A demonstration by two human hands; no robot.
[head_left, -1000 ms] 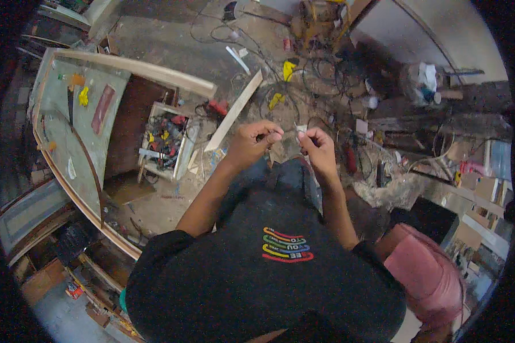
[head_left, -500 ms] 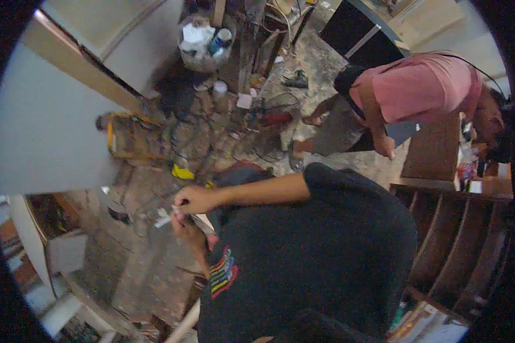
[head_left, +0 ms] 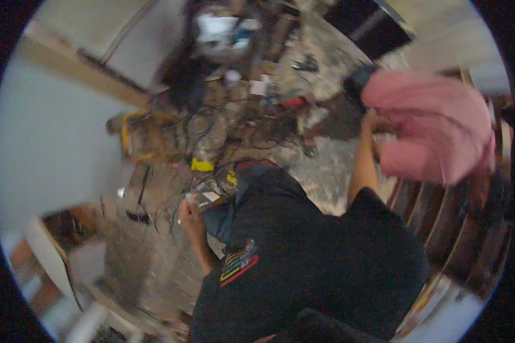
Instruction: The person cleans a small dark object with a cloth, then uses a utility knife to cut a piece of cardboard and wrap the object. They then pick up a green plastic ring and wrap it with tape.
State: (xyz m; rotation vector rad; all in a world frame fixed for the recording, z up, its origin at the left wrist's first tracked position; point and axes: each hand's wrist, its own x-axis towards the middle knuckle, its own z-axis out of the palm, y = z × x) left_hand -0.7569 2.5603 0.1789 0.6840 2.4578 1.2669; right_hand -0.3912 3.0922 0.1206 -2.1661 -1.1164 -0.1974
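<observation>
In the head view, the person's two hands, together half a second ago, have come well apart. The left hand (head_left: 191, 216) is at the lower left, fingers narrowed around what looks like a small white piece (head_left: 189, 198), blurred at its upper tips, above the littered floor (head_left: 166, 251). A pale flat piece (head_left: 211, 196) lies just beside it, and a yellow item (head_left: 202, 165) sits further off near dark cables. The right hand (head_left: 376, 123) has swung out to the right, toward a co-worker in a pink top (head_left: 435, 126); it smears against that top, so I can't tell whether it is wide, narrow, touching or holding anything. The small white piece therefore seems to rest in the left hand alone, and two-handed handling of it has paused.
</observation>
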